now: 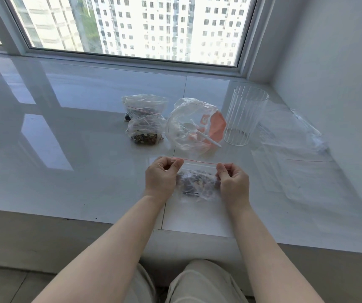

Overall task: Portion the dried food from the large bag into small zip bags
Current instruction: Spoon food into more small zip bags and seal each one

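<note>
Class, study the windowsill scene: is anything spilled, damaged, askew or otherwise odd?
Nothing stands out. No dried food lies loose on the sill. The left hand and right hand pinch the held zip bag level by its top corners. Two filled bags lie together; the clear cup stands upright.

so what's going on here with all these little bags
A person is portioning dried food on a window ledge. The left hand and right hand pinch the two top corners of a small zip bag with dried food in it. Two filled small bags lie further back, beside the large bag and a clear ribbed cup.
</note>
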